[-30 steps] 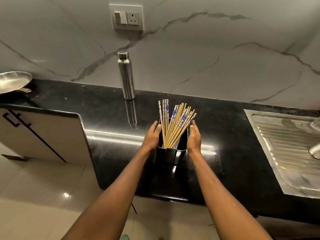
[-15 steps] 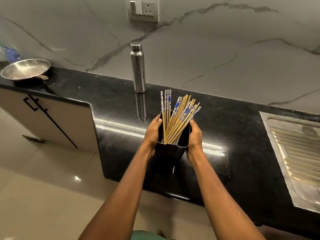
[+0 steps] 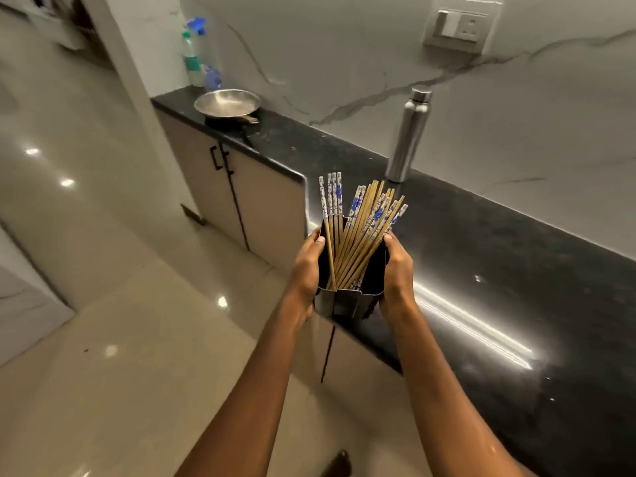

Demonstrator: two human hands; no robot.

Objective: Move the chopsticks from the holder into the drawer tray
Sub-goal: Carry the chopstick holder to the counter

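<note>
The metal chopstick holder (image 3: pixel 347 297), which a moment ago stood on the black countertop (image 3: pixel 516 287), is now lifted past its edge, left hand (image 3: pixel 306 270) and right hand (image 3: pixel 397 273) clasping its sides, chopsticks (image 3: pixel 358 232) still inside, no drawer visible.

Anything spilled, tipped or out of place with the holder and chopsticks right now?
Nothing stands out. Both hands, left hand and right hand, grip the holder upright off the counter. The chopsticks lean unevenly inside it, but none has fallen out.
</note>
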